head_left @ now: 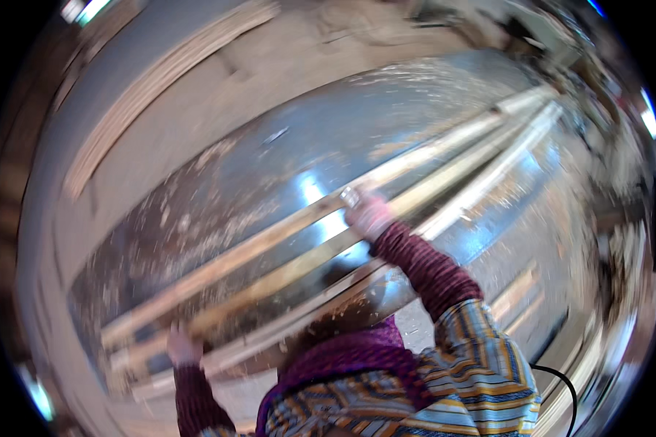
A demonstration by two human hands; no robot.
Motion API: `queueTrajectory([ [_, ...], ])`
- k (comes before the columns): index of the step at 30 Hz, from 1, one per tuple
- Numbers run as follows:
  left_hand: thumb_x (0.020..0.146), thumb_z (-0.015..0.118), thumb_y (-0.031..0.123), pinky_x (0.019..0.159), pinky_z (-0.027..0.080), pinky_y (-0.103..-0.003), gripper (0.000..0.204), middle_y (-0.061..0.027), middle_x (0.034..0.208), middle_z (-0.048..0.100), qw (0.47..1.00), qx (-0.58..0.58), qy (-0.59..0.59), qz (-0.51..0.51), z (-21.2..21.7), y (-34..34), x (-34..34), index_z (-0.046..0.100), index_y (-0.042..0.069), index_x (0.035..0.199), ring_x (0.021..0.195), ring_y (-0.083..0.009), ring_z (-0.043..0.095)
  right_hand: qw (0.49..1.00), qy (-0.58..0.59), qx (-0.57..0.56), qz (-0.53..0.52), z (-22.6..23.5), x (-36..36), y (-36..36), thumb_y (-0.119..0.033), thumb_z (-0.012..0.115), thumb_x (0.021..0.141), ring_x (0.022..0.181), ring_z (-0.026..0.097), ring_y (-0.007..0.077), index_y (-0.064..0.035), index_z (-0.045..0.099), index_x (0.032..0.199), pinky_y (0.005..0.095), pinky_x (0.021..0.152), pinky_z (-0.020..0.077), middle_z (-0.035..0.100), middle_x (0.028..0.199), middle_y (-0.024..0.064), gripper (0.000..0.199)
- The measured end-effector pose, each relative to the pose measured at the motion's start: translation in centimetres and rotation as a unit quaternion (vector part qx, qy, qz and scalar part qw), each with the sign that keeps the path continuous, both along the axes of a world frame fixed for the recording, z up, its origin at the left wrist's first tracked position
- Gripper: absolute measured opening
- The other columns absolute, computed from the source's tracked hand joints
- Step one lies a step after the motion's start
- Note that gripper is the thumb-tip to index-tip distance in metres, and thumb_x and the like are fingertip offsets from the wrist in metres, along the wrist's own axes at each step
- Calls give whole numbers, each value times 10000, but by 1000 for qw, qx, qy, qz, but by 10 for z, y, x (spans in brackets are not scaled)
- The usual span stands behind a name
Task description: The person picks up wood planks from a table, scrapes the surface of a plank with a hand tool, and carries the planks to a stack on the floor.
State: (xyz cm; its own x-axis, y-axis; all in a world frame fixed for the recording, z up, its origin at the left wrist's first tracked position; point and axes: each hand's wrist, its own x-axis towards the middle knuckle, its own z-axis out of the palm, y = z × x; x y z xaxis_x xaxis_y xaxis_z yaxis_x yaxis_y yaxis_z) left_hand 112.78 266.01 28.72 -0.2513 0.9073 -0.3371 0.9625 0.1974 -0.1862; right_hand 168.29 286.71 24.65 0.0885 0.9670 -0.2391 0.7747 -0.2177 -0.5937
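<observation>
The left forearm rises from the lower edge, the left hand (184,348) at the near-left ends of three long wooden strips (270,239). The right elbow juts outward, its forearm angling inward so the right hand (372,217) sits over the strips' middle. Blur hides whether either hand grips. The strips lie slantwise on a dark, shiny table (248,171); beyond it lie long pale boards (135,105).

Head-worn fisheye, looking down, fairly near a dark surface (259,171), perhaps tilted, blurred
</observation>
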Motion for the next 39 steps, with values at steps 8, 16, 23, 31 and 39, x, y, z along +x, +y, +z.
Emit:
queueTrajectory([
  [8, 672, 808, 232, 965, 527, -460, 579, -156, 1186, 618, 985, -58, -53, -155, -8, 17, -66, 622, 113, 1207, 1105, -344, 636, 989, -106, -39, -93, 45, -36, -165, -286, 644, 875, 1128, 660, 374, -81, 710, 1170, 463, 970, 528, 699, 1130, 200, 365],
  [16, 665, 819, 399, 980, 532, -462, 625, -223, 1156, 682, 942, -156, -162, -249, 42, 37, -71, 719, 77, 1192, 1113, -403, 651, 892, 284, 208, -285, -27, -83, -241, -92, 663, 897, 963, 646, 166, -45, 633, 1309, 309, 863, 538, 696, 1012, 55, 416],
  [23, 689, 888, 344, 881, 543, -377, 698, -194, 1056, 700, 864, -241, -409, -166, 113, -8, -33, 624, -39, 1209, 976, -289, 687, 768, 473, 122, -414, 76, -204, -347, -219, 547, 1040, 529, 545, 79, -47, 495, 1488, 233, 468, 449, 601, 744, 4, 483],
  [31, 737, 918, 425, 845, 545, -381, 689, -191, 994, 701, 831, -314, -421, -183, 152, -49, 1, 581, -12, 1150, 954, -237, 683, 784, 478, 132, -374, 93, -206, -377, -232, 519, 1054, 557, 544, 83, -70, 509, 1467, 248, 480, 456, 583, 810, 11, 444],
  [39, 739, 915, 482, 854, 539, -395, 746, -195, 1026, 694, 860, -300, -370, -181, 159, -65, 15, 571, -21, 1168, 975, -264, 682, 804, 410, 158, -401, 77, -271, -386, -166, 553, 1058, 674, 492, 15, -69, 499, 1487, 189, 568, 405, 523, 794, -78, 443],
])
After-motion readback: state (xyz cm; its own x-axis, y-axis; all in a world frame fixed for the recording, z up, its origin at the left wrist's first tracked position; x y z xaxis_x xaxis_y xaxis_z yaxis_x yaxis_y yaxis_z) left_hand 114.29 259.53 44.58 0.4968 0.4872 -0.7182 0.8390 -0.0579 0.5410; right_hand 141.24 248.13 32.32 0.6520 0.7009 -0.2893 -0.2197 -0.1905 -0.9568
